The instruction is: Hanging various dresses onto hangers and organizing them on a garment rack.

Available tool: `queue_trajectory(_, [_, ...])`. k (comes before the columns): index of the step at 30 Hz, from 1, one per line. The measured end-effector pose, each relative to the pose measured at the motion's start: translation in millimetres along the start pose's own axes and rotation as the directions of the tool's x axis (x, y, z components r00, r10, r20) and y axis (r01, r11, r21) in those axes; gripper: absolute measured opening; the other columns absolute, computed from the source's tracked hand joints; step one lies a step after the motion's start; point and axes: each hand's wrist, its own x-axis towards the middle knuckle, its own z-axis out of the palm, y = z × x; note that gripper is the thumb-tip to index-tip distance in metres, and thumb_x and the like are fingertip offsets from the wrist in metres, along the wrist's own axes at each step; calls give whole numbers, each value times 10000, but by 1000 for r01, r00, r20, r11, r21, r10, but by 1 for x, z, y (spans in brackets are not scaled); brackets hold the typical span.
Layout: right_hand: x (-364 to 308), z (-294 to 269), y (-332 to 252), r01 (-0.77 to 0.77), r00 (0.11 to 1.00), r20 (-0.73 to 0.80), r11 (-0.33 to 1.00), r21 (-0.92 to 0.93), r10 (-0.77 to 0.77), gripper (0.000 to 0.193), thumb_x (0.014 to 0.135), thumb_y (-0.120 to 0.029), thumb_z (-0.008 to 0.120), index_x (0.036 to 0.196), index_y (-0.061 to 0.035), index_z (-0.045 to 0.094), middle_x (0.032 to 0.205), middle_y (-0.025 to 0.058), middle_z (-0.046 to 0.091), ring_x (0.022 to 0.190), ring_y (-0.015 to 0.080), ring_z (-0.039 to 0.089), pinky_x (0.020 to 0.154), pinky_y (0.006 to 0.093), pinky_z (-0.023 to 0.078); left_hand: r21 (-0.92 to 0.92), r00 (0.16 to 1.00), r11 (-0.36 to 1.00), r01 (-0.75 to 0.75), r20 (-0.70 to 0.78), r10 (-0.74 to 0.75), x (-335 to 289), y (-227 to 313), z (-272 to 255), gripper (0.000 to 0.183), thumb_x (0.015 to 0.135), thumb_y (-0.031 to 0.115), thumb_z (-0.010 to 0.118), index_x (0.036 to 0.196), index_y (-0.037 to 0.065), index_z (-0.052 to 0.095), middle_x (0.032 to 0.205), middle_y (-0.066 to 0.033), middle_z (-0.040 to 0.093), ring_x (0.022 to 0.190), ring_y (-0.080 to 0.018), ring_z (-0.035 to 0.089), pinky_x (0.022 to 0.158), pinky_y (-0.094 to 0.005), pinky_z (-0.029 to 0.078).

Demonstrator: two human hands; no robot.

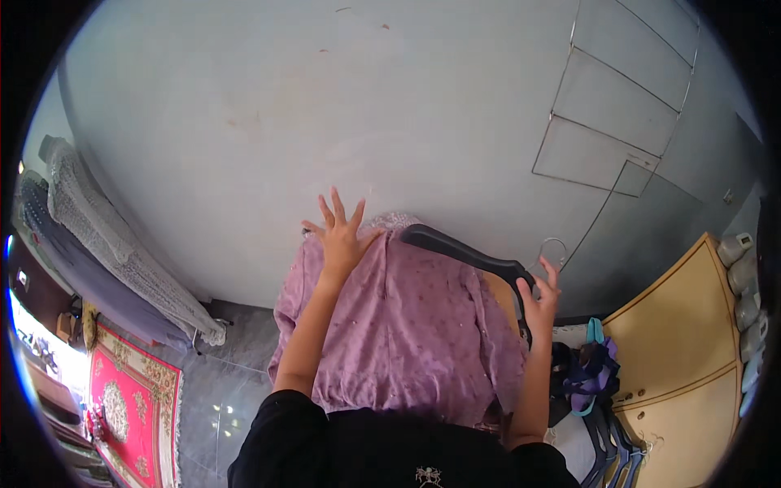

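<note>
A mauve, patterned long-sleeved garment [415,333] lies spread in front of me, with whitish lace at its far edge. My left hand [338,242] is open, its fingers spread over the garment's far left part, near the lace. In my right hand [541,305] is a black clothes hanger [464,250], gripped near the middle below its metal hook. The hanger's left arm reaches over the garment's upper right edge. Its other arm runs down beside my right wrist, partly hidden by the hand. A strip of tan surface [503,297] shows under the garment there.
Several more dark hangers [606,439] and a dark bundle with purple and teal straps [587,370] lie at the right. Beyond them stands a light wooden cabinet [675,333]. Gowns [114,236] hang at the left, above a red rug [122,398]. A pale wall [285,106] rises ahead.
</note>
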Motion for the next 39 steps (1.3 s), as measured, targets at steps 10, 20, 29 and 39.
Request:
queue_trajectory(10, [-3, 12, 19, -141, 988, -72, 990, -20, 139, 313, 800, -263, 655, 932, 20, 637, 1265, 87, 460, 1260, 269, 322, 1034, 382, 203, 29, 930, 976, 215, 299, -213, -24, 15, 80, 704, 779, 571, 507, 1253, 53, 468, 1459, -192, 78, 1344, -386, 4, 851, -769, -34])
queue_trajectory(20, [23, 15, 29, -145, 989, 39, 977, 157, 140, 268, 794, -221, 659, 908, 21, 643, 1230, 105, 457, 1151, 231, 423, 954, 326, 305, 32, 921, 980, 199, 337, -198, -39, 24, 65, 722, 768, 525, 543, 1309, 74, 386, 1469, -176, 16, 1351, -361, -4, 858, -763, -45])
queue_trajectory(29, [29, 17, 47, -101, 989, 127, 973, 206, 76, 260, 768, -219, 681, 894, 7, 656, 1227, 100, 458, 1174, 241, 402, 965, 362, 300, 351, 927, 935, 52, 330, -175, -54, 12, 64, 504, 842, 314, 498, 1290, 100, 414, 1466, -130, 119, 1355, -319, 75, 864, -769, -20])
queue_trajectory(39, [46, 80, 26, -8, 939, 326, 944, 329, -105, 233, 759, -205, 686, 865, 1, 662, 1234, 92, 465, 1192, 234, 397, 983, 355, 290, 74, 968, 970, 230, 85, -236, -61, 13, -9, 458, 896, 268, 448, 1337, 173, 374, 1459, -171, 120, 1328, -427, 83, 876, -749, 9])
